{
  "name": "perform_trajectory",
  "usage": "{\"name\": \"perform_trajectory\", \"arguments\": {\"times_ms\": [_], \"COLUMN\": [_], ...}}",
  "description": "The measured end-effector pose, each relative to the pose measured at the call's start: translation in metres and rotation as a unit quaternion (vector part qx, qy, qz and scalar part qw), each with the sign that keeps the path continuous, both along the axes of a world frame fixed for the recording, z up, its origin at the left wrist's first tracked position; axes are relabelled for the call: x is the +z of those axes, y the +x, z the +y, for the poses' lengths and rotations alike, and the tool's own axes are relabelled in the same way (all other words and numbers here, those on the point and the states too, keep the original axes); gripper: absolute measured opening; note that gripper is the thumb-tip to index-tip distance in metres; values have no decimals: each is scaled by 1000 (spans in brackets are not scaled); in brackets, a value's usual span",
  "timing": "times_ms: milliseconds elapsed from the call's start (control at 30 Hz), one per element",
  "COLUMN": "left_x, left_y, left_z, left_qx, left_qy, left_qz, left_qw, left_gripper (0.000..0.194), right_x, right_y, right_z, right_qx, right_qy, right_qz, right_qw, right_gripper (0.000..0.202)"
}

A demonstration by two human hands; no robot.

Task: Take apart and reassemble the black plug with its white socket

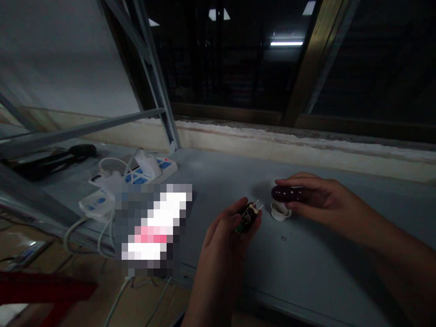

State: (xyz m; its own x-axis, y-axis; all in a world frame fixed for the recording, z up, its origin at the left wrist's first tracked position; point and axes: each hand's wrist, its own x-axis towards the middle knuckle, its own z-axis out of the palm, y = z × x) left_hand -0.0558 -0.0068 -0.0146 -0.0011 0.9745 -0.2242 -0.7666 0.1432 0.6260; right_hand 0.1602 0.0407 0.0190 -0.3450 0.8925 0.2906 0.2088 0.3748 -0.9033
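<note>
My left hand [225,229] is closed around a small circuit part [250,215], dark with a green edge and thin wires. Two bare metal prongs stick out of it toward the right. In my right hand [323,197], thumb and fingers grip a glossy dark maroon piece with a rounded end [285,194]; its far end is hidden by the fingers. Just below that piece, a small white round cup [280,213] stands on the grey tabletop [316,259]. Nearer to me lies a tiny metal bit [283,238].
To the left, white power strips [170,167] hold plugs and trailing cables. A pixelated bright-screened device [153,227] lies near the table's front edge. A grey metal frame [160,91] rises at the back left, before a dark window [231,59].
</note>
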Motion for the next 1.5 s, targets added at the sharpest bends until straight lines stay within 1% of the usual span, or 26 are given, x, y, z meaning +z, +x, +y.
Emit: {"name": "perform_trajectory", "arguments": {"times_ms": [100, 233, 300, 333, 367, 433, 500, 533, 567, 667, 767, 900, 967, 1067, 1200, 1300, 1400, 1500], "left_x": [-2, -2, -2, -1, -1, -1, -1, -1, -1, -4, -3, 2, 3, 1, -4, -7, -6, -3], "left_y": [6, 12, 14, 14, 15, 16, 17, 17, 17, 16, 14, 14, 14, 14, 13, 12, 12, 12], "left_z": [-2, -5, -6, -7, -8, -9, -10, -11, -11, -11, -12, -16, -17, -16, -13, -10, -10, -12], "left_qx": [-30, -42, -44, -46, -50, -61, -79, -89, -98, -118, -118, -113, -115, -118, -108, -120, -126, -117], "left_qy": [4, 7, 8, 10, 12, 7, -3, -5, -4, 0, -1, 11, 13, 15, 6, 4, 8, 7], "left_qz": [13, 8, -1, -4, -7, -15, -26, -29, -29, -17, -1, 24, 32, 34, 10, 4, 18, 28], "left_qw": [999, 999, 999, 999, 999, 998, 997, 996, 995, 993, 993, 993, 993, 992, 994, 993, 992, 993], "left_gripper": [38, 27, 23, 22, 22, 21, 21, 23, 25, 32, 29, 19, 20, 24, 21, 27, 31, 29], "right_x": [4, 0, -2, -2, -2, -1, 1, 2, 2, 1, 1, 2, 2, 3, 2, 1, 0, 0], "right_y": [1, 3, 3, 3, 2, 1, 0, 0, -1, -4, -7, -10, -10, -11, -10, -10, -9, -9], "right_z": [-3, -6, -6, -6, -6, -7, -9, -9, -10, -13, -14, -14, -15, -15, -14, -13, -13, -13], "right_qx": [8, 6, 7, 10, 16, 33, 56, 67, 77, 103, 111, 108, 109, 117, 124, 131, 125, 121], "right_qy": [7, -55, -74, -68, -47, 29, 100, 115, 116, 70, 47, 47, 41, 39, 46, 60, 52, 50], "right_qz": [1, 41, 59, 53, 35, -29, -93, -116, -131, -157, -165, -172, -177, -170, -153, -150, -168, -178], "right_qw": [1000, 998, 995, 996, 998, 999, 989, 984, 982, 980, 979, 978, 977, 978, 979, 978, 976, 975], "right_gripper": [38, 49, 45, 40, 36, 29, 26, 25, 24, 25, 27, 28, 27, 28, 27, 29, 29, 29]}}
